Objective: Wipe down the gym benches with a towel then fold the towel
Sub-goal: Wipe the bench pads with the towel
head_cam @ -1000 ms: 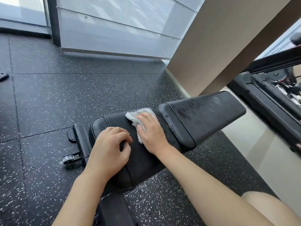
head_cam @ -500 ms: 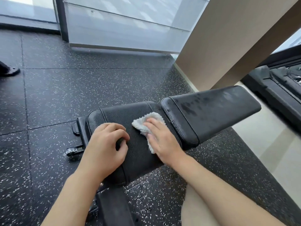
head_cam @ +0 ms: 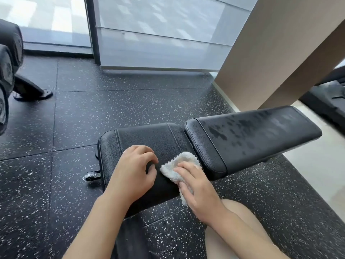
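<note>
While you kneel at lower right of the frame, your right hand (head_cam: 200, 191) presses the white towel (head_cam: 180, 168) onto the seat pad (head_cam: 141, 139) at centre, fingers laid fairly straight and close together over the cloth, thumb side hidden. The towel is bunched, part of it trailing off the pad's near edge. Your left hand (head_cam: 133, 172) rests on the same pad just beside the towel, fingers curled in, gripping nothing.

Further up and right, the back pad (head_cam: 255, 135) shows dark wet blotches, unwiped. Risk, as I judge it: a wadded towel covers little and may smear those streaks; the hanging tail could drag on the speckled floor (head_cam: 93, 113) and pick up grit. Another bench (head_cam: 7, 71) waits at far left.
</note>
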A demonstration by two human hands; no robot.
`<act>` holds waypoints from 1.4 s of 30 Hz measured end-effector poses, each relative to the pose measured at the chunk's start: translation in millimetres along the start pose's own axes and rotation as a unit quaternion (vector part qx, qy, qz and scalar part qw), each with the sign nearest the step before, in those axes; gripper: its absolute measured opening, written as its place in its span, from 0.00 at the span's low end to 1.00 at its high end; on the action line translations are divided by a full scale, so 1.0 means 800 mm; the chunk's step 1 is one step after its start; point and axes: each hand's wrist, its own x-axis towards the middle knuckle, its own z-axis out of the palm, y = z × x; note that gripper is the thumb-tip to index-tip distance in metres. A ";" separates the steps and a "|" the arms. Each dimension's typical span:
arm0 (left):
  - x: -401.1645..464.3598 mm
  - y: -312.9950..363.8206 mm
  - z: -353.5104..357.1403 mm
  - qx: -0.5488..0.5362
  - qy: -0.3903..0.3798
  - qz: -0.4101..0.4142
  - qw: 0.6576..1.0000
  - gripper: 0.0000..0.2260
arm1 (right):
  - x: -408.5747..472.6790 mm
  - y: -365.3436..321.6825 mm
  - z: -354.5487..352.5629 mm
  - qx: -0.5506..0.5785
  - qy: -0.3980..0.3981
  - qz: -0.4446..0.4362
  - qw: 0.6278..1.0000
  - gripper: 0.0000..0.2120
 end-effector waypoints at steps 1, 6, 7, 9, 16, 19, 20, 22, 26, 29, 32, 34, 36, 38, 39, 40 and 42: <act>-0.001 0.005 0.006 0.009 -0.007 -0.002 1.000 0.07 | -0.003 0.008 -0.004 0.007 -0.007 -0.005 1.000 0.18; -0.013 0.023 0.019 0.060 -0.035 -0.018 0.997 0.09 | 0.096 0.059 -0.007 0.029 -0.001 0.038 0.999 0.20; -0.015 0.025 0.018 0.066 -0.037 -0.023 0.997 0.10 | 0.126 0.068 -0.006 0.031 0.002 0.046 0.998 0.20; -0.020 0.031 0.017 0.082 -0.040 -0.035 0.995 0.12 | 0.177 0.077 -0.005 0.031 0.006 0.055 0.998 0.19; -0.010 0.054 0.009 0.169 -0.130 -0.048 0.976 0.22 | 0.129 0.066 -0.009 0.060 0.021 0.027 0.998 0.17; 0.001 0.057 0.001 0.187 -0.153 -0.047 0.969 0.23 | 0.033 0.059 -0.017 0.071 0.030 -0.020 0.997 0.18; -0.002 0.058 0.001 0.185 -0.149 -0.046 0.970 0.23 | 0.009 0.058 -0.018 0.075 0.023 -0.024 0.997 0.19; -0.008 0.058 0.003 0.183 -0.145 -0.045 0.971 0.22 | -0.009 0.063 -0.017 0.076 0.013 -0.032 0.996 0.20; -0.003 0.064 -0.009 0.222 -0.178 -0.057 0.957 0.23 | 0.056 0.080 -0.014 0.072 -0.022 -0.025 0.997 0.20; -0.025 0.060 -0.022 0.225 -0.170 -0.089 0.955 0.23 | 0.134 0.083 -0.008 0.068 -0.027 0.009 0.997 0.20; -0.052 0.056 -0.026 0.200 -0.136 -0.087 0.966 0.25 | 0.189 0.075 -0.002 0.054 -0.023 0.021 0.998 0.20; -0.061 0.055 -0.026 0.205 -0.128 -0.089 0.966 0.26 | 0.205 0.072 0.001 0.039 -0.022 0.013 0.999 0.20; -0.070 0.057 -0.026 0.213 -0.126 -0.092 0.965 0.27 | 0.198 0.068 0.001 0.021 -0.014 0.007 1.000 0.21; -0.077 0.056 -0.030 0.210 -0.118 -0.106 0.965 0.26 | 0.171 0.056 -0.001 0.008 -0.014 -0.011 1.000 0.21; -0.076 0.057 -0.033 0.212 -0.117 -0.114 0.963 0.25 | 0.152 0.048 0.000 0.005 -0.013 -0.028 1.000 0.21; -0.074 0.057 -0.036 0.213 -0.119 -0.121 0.962 0.24 | 0.129 0.039 0.002 0.002 -0.014 -0.049 0.999 0.21; -0.069 0.057 -0.041 0.208 -0.123 -0.132 0.961 0.24 | 0.075 0.020 0.011 -0.007 -0.018 -0.086 0.996 0.20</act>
